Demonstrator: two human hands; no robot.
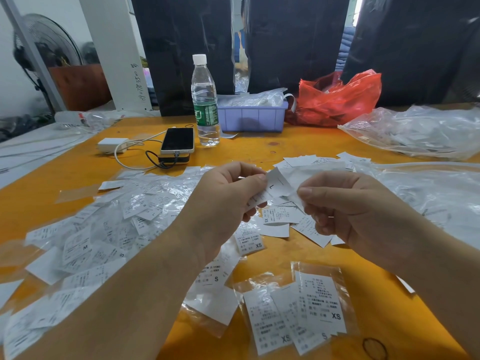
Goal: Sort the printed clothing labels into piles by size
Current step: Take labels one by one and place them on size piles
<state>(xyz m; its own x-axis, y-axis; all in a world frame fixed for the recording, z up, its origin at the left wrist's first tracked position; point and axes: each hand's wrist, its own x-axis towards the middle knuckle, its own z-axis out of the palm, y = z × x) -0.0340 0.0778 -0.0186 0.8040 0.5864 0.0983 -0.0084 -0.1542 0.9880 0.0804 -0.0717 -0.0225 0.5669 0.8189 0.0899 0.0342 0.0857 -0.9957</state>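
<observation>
Above the middle of the orange table (259,149), my left hand (228,196) pinches a white label marked L (276,184) at its left end. My right hand (345,209) pinches the same label's right end between thumb and fingers. Below the hands lie loose white labels (278,216), some marked XS. A wide heap of labels and clear sleeves (104,229) covers the table's left side. At the front, a clear sleeve (298,310) lies over a small pile of XS and S labels.
A water bottle (205,100), a phone (178,140) on a power bank with a charger (111,145) and cable, a lilac bin (253,115), a red plastic bag (337,100) and clear plastic bags (415,131) stand along the back. A rubber band (374,348) lies front right.
</observation>
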